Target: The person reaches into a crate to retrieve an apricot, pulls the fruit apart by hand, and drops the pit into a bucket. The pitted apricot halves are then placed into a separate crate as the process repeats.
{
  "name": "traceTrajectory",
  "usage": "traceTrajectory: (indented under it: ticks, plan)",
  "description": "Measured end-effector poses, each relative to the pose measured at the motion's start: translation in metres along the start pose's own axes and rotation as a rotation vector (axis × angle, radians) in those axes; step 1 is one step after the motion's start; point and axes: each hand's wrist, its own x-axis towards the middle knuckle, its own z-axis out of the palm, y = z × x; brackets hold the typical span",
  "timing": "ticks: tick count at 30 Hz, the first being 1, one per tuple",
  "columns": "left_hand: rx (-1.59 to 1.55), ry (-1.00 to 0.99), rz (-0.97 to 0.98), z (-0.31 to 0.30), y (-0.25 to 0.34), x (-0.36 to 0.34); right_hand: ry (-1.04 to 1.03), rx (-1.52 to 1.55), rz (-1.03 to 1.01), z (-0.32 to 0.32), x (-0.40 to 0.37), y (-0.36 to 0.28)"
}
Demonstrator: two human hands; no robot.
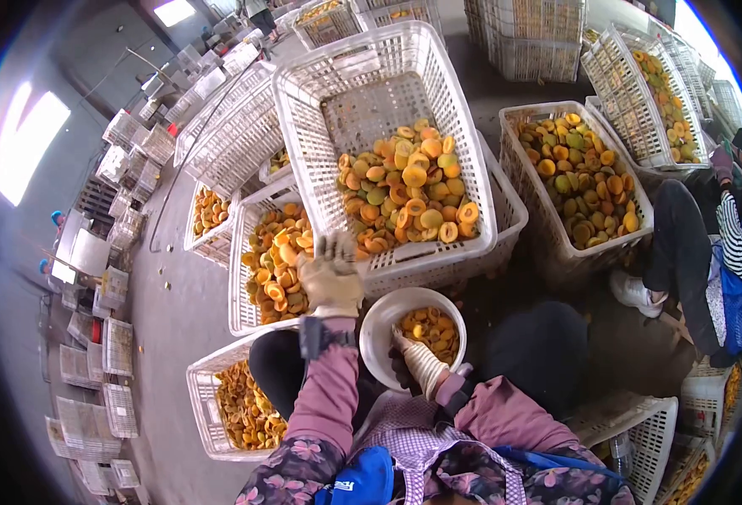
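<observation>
My left hand (330, 278), in a pale work glove, is raised at the front left corner of a tilted white plastic crate (371, 268). Its fingers are apart, slightly blurred, and nothing shows in them. Halved orange-yellow apricots (409, 181) fill the lower part of that crate. Below it, a white bucket (373, 332) stands between my knees with apricot pieces (430, 330) inside. My right hand (421, 366), in a striped covering, reaches over the bucket's near side, fingers curled. Whatever those fingers hold is hidden.
Left of me, one crate (238, 286) holds apricot halves and another crate (205, 421) holds darker pieces. A full crate (556, 244) stands to the right, near a seated person (682, 261). Stacked crates (526, 38) rise behind. More crates (118, 345) line the far left.
</observation>
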Motion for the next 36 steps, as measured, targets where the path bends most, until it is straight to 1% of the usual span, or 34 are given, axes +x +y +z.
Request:
traceTrajectory:
  ticks: [1, 2, 3, 4, 6, 8, 9, 10, 12, 13, 14, 16, 18, 20, 21, 22, 23, 24, 25, 26, 27, 28, 29, 30, 31, 32, 33, 34, 35, 36]
  plan:
    - [0.299, -0.085, -0.050, -0.010, -0.007, 0.021, 0.000, 0.003, -0.005, 0.000, 0.007, 0.000]
    - [0.288, -0.295, -0.074, -0.100, -0.032, 0.090, 0.033, -0.003, -0.086, 0.000, 0.013, -0.002]
    - [1.138, -0.293, -0.044, -0.087, -0.046, 0.110, 0.066, -0.013, -0.169, 0.000, 0.019, -0.004]
    - [1.988, -0.343, -0.022, -0.072, -0.060, 0.129, 0.065, -0.022, -0.183, -0.005, 0.029, 0.001]
    - [2.420, -0.449, 0.070, -0.072, -0.079, 0.124, 0.021, 0.003, -0.303, -0.011, 0.050, 0.011]
    - [2.489, -0.296, -0.012, -0.048, -0.084, 0.112, 0.057, -0.046, -0.278, -0.006, 0.046, 0.008]
    - [2.495, -0.366, -0.103, -0.033, -0.074, 0.108, 0.035, -0.029, -0.234, -0.005, 0.041, 0.005]
    - [2.489, -0.388, -0.162, -0.035, -0.072, 0.114, 0.018, -0.047, -0.248, -0.005, 0.041, 0.006]
    - [2.405, -0.422, -0.173, -0.049, -0.070, 0.122, 0.020, -0.003, -0.243, -0.008, 0.041, 0.008]
    - [2.419, -0.412, -0.138, -0.045, -0.068, 0.116, 0.060, -0.022, -0.245, -0.005, 0.030, 0.003]
    - [2.431, -0.403, -0.106, -0.039, -0.066, 0.112, 0.055, -0.025, -0.252, -0.005, 0.031, 0.002]
    - [2.459, -0.387, -0.131, -0.036, -0.063, 0.104, 0.076, -0.029, -0.271, -0.006, 0.030, 0.005]
    - [2.320, -0.328, -0.243, -0.036, -0.060, 0.100, 0.065, -0.024, -0.257, -0.004, 0.024, 0.005]
    - [2.332, -0.357, -0.212, -0.028, -0.054, 0.096, 0.089, -0.017, -0.266, -0.001, 0.016, 0.003]
    - [2.291, -0.369, -0.223, -0.025, -0.050, 0.093, 0.089, -0.019, -0.270, -0.003, 0.015, 0.003]
    - [2.251, -0.381, -0.236, -0.025, -0.049, 0.091, 0.055, -0.005, -0.238, -0.008, 0.017, 0.003]
    - [2.277, -0.307, -0.102, -0.014, -0.046, 0.073, 0.021, 0.011, -0.209, -0.012, 0.021, 0.003]
    - [2.278, -0.311, -0.100, -0.022, -0.049, 0.074, 0.021, 0.013, -0.210, -0.023, 0.044, 0.007]
    - [1.568, -0.401, -0.347, -0.043, -0.054, 0.082, 0.051, -0.030, -0.415, -0.036, 0.080, 0.017]
    - [0.839, -0.438, -0.524, -0.064, -0.060, 0.091, 0.097, -0.073, -0.494, -0.034, 0.069, 0.012]
    - [0.099, -0.430, -0.647, -0.076, -0.065, 0.092, 0.148, -0.118, -0.569, -0.031, 0.055, 0.006]
    - [0.808, -0.697, 0.025, -0.037, -0.051, 0.034, 0.165, -0.171, -0.713, -0.022, 0.031, -0.004]
    - [0.920, -0.642, 0.153, -0.009, -0.046, -0.012, 0.190, -0.222, -0.843, -0.019, 0.018, -0.007]
    - [0.825, -0.471, -0.042, -0.016, -0.053, -0.025, 0.188, -0.286, -0.839, -0.026, 0.028, -0.007]
    - [0.697, -0.273, -0.208, -0.023, -0.061, -0.038, 0.217, -0.266, -0.818, -0.022, 0.024, -0.010]
    - [0.963, -0.452, 0.181, -0.058, -0.080, -0.042, 0.250, -0.335, -1.006, -0.026, 0.040, -0.003]
    - [0.490, -0.440, -0.239, -0.071, -0.084, -0.048, 0.254, -0.325, -0.944, -0.020, 0.026, -0.006]
    - [-0.003, -0.402, -0.619, -0.077, -0.084, -0.049, 0.254, -0.313, -0.892, -0.014, 0.012, -0.011]
    - [0.291, -0.270, -0.543, -0.047, -0.075, -0.071, 0.263, -0.311, -0.879, -0.014, 0.010, -0.011]
    - [0.288, -0.264, -0.550, -0.038, -0.071, -0.084, 0.283, -0.387, -0.809, -0.014, 0.009, -0.011]
